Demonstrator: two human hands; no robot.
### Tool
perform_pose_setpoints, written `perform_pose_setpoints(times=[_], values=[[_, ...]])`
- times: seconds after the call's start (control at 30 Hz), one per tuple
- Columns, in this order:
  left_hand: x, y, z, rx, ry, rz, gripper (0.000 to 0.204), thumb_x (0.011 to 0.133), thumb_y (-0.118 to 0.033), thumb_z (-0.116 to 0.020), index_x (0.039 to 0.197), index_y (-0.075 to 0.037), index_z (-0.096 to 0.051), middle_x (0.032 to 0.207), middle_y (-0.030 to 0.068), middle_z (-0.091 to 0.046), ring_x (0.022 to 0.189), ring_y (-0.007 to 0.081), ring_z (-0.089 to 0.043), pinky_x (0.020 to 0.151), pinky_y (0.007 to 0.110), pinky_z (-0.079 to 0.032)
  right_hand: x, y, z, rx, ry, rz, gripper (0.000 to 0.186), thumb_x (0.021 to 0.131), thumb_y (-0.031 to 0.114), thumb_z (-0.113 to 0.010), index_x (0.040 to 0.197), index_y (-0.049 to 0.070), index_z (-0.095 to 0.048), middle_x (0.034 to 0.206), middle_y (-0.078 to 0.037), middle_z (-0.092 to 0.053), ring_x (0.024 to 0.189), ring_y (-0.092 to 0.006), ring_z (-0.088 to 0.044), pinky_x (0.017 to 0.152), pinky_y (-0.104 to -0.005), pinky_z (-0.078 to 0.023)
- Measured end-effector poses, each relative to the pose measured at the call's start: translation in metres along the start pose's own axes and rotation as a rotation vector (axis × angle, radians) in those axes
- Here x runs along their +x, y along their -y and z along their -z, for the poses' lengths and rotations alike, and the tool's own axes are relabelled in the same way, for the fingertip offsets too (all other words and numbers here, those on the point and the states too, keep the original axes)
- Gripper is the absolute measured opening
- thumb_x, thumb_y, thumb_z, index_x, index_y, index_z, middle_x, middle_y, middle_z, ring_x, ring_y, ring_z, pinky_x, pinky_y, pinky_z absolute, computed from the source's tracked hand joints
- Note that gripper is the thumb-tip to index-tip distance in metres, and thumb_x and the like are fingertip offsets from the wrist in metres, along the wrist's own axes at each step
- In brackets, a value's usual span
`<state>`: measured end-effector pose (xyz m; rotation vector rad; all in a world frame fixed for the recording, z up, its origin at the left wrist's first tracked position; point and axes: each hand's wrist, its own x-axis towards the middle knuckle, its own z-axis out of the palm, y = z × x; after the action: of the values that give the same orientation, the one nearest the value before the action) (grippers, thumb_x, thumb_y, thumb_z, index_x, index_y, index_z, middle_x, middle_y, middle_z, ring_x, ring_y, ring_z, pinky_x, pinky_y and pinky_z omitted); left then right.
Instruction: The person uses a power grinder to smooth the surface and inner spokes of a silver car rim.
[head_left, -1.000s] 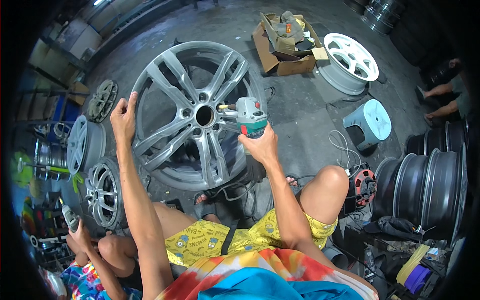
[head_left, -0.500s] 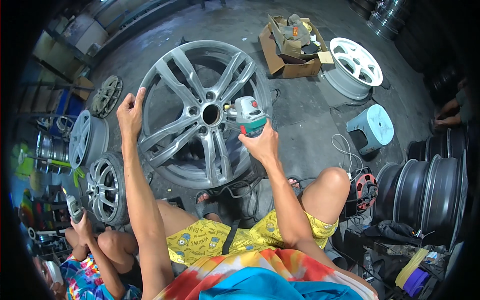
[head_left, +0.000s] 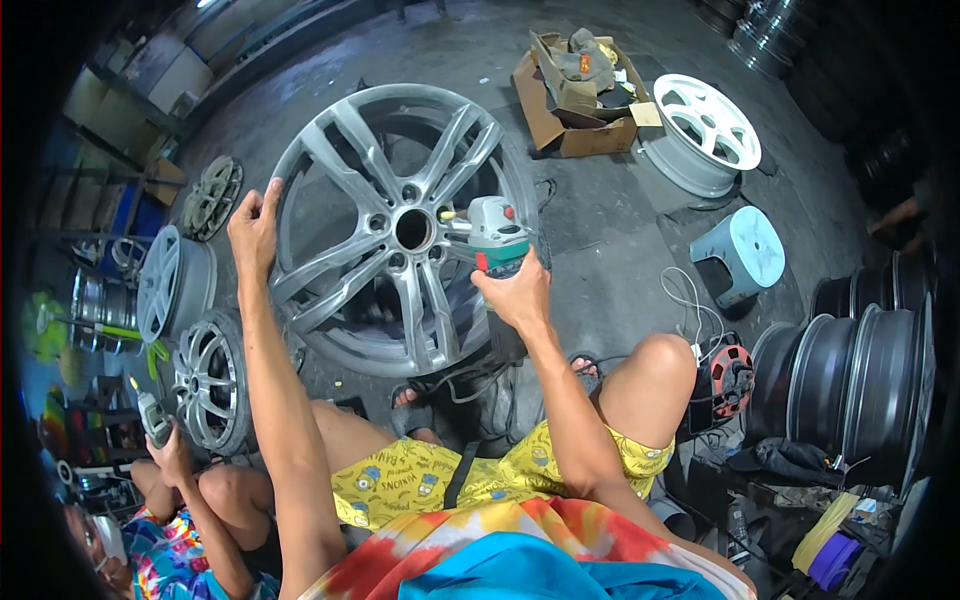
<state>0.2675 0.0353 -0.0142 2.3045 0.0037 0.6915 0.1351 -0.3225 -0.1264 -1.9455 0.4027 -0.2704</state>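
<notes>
In front of me stands a large bare grey alloy wheel rim (head_left: 357,150) with split spokes and a round hub hole. At its left edge, my left hand (head_left: 254,232) is closed on the outer lip, thumb pointing up. My right hand (head_left: 517,292) is wrapped round a grey, green and red handheld power grinder (head_left: 498,222). The grinder's small yellowish tip points left, near a bolt hole beside the hub. Whether the tip touches the metal, I cannot tell. The grinder's lower body is partly hidden by my fingers.
At lower left a co-worker's hand (head_left: 171,455) holds a similar tool. An open cardboard box (head_left: 575,140), a white rim (head_left: 745,142) and a light-blue stool (head_left: 755,250) stand to the right. Black rims (head_left: 825,385) and a red cable reel (head_left: 733,380) are nearer. More rims stand left.
The rim and my left hand have shifted slightly to the left in view. The grinder keeps nearly the same place beside the hub.
</notes>
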Motion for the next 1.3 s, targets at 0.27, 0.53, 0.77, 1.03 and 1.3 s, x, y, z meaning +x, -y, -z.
perform_pose_setpoints(times=[0.27, 0.53, 0.77, 1.03, 1.3], values=[[0.009, 0.026, -0.003, 0.1, -0.046, -0.047, 0.06, 0.101, -0.041, -0.07, 0.07, 0.0, -0.041, 0.068, 0.0004, -0.029, 0.067, 0.0109, -0.03, 0.058, 0.031, -0.028, -0.007, -0.017, 0.031, 0.196, -0.013, 0.033, 0.063, 0.067, 0.027, -0.085, 0.118, -0.003, -0.063, 0.103, -0.024, -0.075, 0.097, -0.0422, -0.073, 0.089, -0.0458, -0.057], [0.004, 0.022, -0.004, 0.106, -0.03, -0.007, 0.056, 0.102, -0.04, -0.069, 0.072, -0.001, -0.042, 0.069, -0.0024, -0.031, 0.068, 0.0085, -0.03, 0.058, 0.03, -0.026, 0.0, -0.019, 0.016, 0.137, 0.074, 0.031, 0.064, 0.067, 0.026, -0.086, 0.119, -0.002, -0.061, 0.106, -0.023, -0.074, 0.099, -0.0391, -0.074, 0.089, -0.0447, -0.057], [0.003, 0.023, -0.002, 0.086, -0.031, -0.02, 0.056, 0.101, -0.039, -0.07, 0.072, -0.001, -0.041, 0.069, -0.0024, -0.03, 0.067, 0.0089, -0.029, 0.058, 0.03, -0.026, -0.002, -0.027, 0.003, 0.1, 0.051, 0.039, 0.064, 0.068, 0.026, -0.087, 0.119, -0.002, -0.06, 0.105, -0.023, -0.075, 0.099, -0.0391, -0.074, 0.088, -0.0454, -0.057], [-0.001, 0.014, -0.001, 0.077, -0.034, -0.006, 0.058, 0.101, -0.039, -0.07, 0.072, -0.001, -0.04, 0.068, -0.0021, -0.029, 0.067, 0.009, -0.029, 0.057, 0.031, -0.026, -0.007, -0.025, -0.001, 0.174, 0.039, 0.042, 0.065, 0.067, 0.024, -0.088, 0.12, -0.003, -0.06, 0.103, -0.022, -0.075, 0.098, -0.0388, -0.074, 0.089, -0.0453, -0.057], [-0.001, 0.013, 0.002, 0.085, -0.048, -0.03, 0.059, 0.099, -0.042, -0.072, 0.072, 0.001, -0.044, 0.067, -0.0004, -0.03, 0.066, 0.0101, -0.03, 0.056, 0.031, -0.027, -0.01, -0.02, -0.005, 0.147, -0.005, 0.059, 0.066, 0.067, 0.024, -0.087, 0.122, -0.003, -0.062, 0.105, -0.022, -0.074, 0.097, -0.0377, -0.074, 0.088, -0.0452, -0.056]])
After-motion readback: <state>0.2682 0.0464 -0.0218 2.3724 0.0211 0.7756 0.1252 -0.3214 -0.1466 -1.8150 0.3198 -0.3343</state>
